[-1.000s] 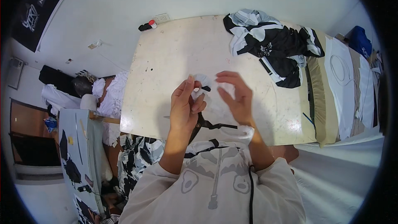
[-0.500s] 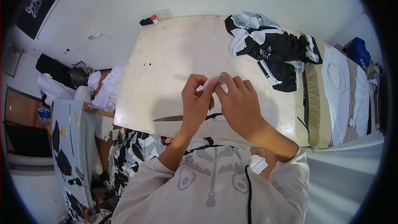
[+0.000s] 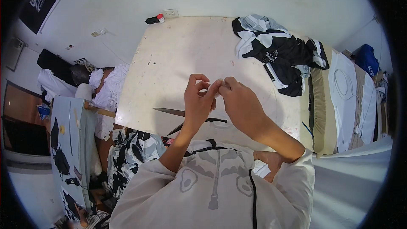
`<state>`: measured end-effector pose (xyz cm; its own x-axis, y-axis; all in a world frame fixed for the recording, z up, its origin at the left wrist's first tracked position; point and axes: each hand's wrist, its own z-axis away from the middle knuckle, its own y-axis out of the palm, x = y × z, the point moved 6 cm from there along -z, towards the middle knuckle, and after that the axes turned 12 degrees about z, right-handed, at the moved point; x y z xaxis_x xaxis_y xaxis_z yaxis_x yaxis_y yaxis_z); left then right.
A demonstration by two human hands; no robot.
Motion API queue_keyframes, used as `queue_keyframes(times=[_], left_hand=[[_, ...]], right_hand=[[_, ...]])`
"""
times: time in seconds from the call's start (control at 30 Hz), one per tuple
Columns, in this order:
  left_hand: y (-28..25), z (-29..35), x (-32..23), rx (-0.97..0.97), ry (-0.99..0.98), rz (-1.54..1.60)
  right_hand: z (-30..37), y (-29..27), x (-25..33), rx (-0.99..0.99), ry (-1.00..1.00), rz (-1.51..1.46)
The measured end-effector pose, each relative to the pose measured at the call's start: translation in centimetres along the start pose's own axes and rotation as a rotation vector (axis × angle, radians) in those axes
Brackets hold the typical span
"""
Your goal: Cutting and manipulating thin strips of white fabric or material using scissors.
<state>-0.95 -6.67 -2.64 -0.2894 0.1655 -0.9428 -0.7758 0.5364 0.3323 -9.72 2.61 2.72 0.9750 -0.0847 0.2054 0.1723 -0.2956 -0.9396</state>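
Observation:
Above the pale tabletop, both hands meet at the fingertips. My left hand has its thumb pressed to the pinch, while its other fingers curl loosely. My right hand is closed, thumb and index together. Between the fingertips a small whitish piece barely shows; its kind is hidden by the fingers. Beneath my left wrist lie scissors with long dark blades spread apart and a black handle, partly covered by the wrist. Neither hand appears to be holding them.
A heap of black, white and grey garments lies at the table's far right. A small red-capped container stands at the far left edge. Fabric scraps pile below the table's left front. Stacked sheets stand right.
The whitish piece, rounder and more visible before, is now mostly hidden between my fingertips. The scissors' blades now show spread apart, where only one showed before. My hands stay in nearly the same place.

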Motion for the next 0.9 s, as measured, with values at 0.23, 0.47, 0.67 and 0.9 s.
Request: queue_keyframes(times=[0.23, 0.47, 0.67, 0.9], left_hand=[[-1.0, -0.4, 1.1, 0.061, -0.168, -0.099], [-2.6, -0.4, 4.2, 0.317, -0.245, 0.256], [-2.8, -0.8, 2.5, 0.139, -0.091, 0.267], [-2.3, -1.0, 1.4, 0.156, -0.121, 0.370]], right_hand=[[0.1, 0.4, 0.2, 0.081, -0.060, 0.029], [0.6, 1.0, -0.7, -0.009, -0.073, -0.006], [0.5, 1.8, -1.6, -0.085, -0.009, -0.022], [0.2, 0.7, -1.2, -0.261, -0.038, -0.079]])
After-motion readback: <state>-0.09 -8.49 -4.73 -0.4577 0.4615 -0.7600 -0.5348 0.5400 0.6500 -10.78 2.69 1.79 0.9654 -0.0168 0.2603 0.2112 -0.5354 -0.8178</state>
